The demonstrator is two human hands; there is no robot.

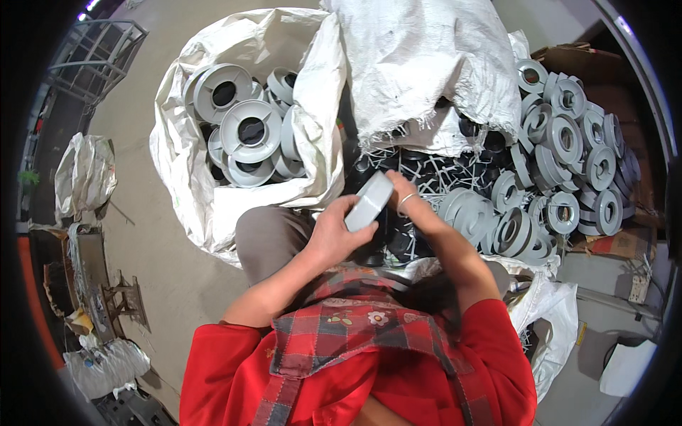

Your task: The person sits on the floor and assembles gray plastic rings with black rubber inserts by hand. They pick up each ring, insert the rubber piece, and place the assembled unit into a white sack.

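Note:
My left hand (332,231) grips a light grey round plastic part (371,201), thumb on the near edge and fingers on the far left side. The part is tilted, so mostly its rim shows. Close against its right end is my right hand (402,190), wearing a bracelet, with fingers curled in behind the part. What those fingers hold is hidden. Just beyond both hands lies a heap of black pieces with thin grey prongs (455,177). Grey plastic rings (465,211) rest on the heap to the right of my right hand.
A white woven sack (177,142) holding grey flanged spools (250,132) stands at the left. Another white sack (426,64) covers the far side of the heap. Many grey rings (566,140) are piled in a cardboard box (593,64) at the right.

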